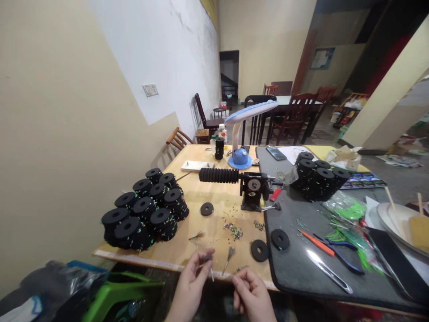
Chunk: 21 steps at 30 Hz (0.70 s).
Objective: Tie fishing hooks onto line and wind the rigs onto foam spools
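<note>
My left hand [191, 279] is at the table's front edge, its fingers pinched on a small thin tuft with a metal end [207, 258]. My right hand [253, 295] is beside it, fingers curled in a pinch; what it holds is too small to make out, perhaps a fine thread running towards the left hand. Just beyond the hands a second small tuft [228, 258] lies on the wooden table [214, 210]. A scatter of tiny coloured beads [233, 230] lies further in.
Stacks of black foam spools stand at left [144, 210] and at right [317, 176]. A hand-crank winder [253, 188] with a black ribbed roller sits mid-table. Loose black discs [259, 249], blue pliers [338, 250], a metal tool [330, 273], a blue lamp [241, 134] and green strands [348, 219] lie around.
</note>
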Each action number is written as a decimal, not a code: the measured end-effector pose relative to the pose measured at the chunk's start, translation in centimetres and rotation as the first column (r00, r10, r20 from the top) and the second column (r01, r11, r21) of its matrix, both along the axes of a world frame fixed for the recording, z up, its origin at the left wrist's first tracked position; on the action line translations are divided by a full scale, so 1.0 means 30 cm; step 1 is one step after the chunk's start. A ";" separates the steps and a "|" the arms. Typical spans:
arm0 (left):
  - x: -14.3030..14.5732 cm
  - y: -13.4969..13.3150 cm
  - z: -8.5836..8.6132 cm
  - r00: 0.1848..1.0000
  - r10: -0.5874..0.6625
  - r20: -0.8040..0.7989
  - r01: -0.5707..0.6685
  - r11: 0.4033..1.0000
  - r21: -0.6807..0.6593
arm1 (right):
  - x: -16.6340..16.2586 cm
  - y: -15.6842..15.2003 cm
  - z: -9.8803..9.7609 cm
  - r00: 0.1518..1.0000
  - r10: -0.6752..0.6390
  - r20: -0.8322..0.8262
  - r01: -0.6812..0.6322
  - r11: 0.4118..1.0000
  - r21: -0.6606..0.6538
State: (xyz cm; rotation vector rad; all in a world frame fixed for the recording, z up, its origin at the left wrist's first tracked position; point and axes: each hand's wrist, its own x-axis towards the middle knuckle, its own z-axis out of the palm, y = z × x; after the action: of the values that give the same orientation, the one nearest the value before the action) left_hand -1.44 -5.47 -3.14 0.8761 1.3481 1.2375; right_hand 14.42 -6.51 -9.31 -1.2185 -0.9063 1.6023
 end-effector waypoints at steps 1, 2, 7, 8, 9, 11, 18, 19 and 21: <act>0.003 -0.010 -0.001 1.000 -0.021 0.004 0.021 1.000 -0.001 | 0.001 -0.001 0.002 1.000 0.005 -0.004 -0.005 1.000 -0.003; 0.007 -0.021 -0.007 0.998 -0.057 0.012 0.057 0.998 -0.012 | 0.003 -0.003 0.005 1.000 0.012 -0.009 -0.012 1.000 -0.008; 0.036 -0.081 -0.108 0.978 -0.182 0.102 0.192 0.977 -0.090 | 0.011 -0.017 0.025 0.999 0.035 -0.018 -0.035 0.999 -0.036; 0.040 -0.089 -0.132 0.973 -0.195 0.124 0.208 0.973 -0.103 | 0.010 -0.021 0.028 0.999 0.036 -0.016 -0.036 0.999 -0.040; 0.044 -0.096 -0.152 0.970 -0.197 0.144 0.213 0.971 -0.112 | 0.009 -0.025 0.031 0.999 0.040 -0.014 -0.041 0.998 -0.043; 0.051 -0.106 -0.178 0.965 -0.197 0.173 0.220 0.967 -0.129 | 0.004 -0.032 0.036 0.998 0.058 -0.009 -0.059 0.997 -0.051; 0.073 -0.114 -0.123 0.972 -0.181 0.148 0.200 0.972 -0.123 | -0.001 -0.038 0.060 0.994 0.111 0.020 -0.110 0.992 -0.063; 0.074 -0.114 -0.111 0.972 -0.188 0.140 0.206 0.970 -0.126 | -0.001 -0.037 0.060 0.993 0.113 0.028 -0.111 0.992 -0.061; 0.074 -0.113 -0.095 0.971 -0.203 0.126 0.219 0.967 -0.128 | -0.001 -0.036 0.059 0.992 0.118 0.040 -0.115 0.991 -0.064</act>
State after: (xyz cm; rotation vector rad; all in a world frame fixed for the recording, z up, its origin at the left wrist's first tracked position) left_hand 0.79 -8.86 -5.97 0.8150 1.2036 0.9992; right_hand 14.40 -7.60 -7.54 -1.2672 -0.9783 1.7127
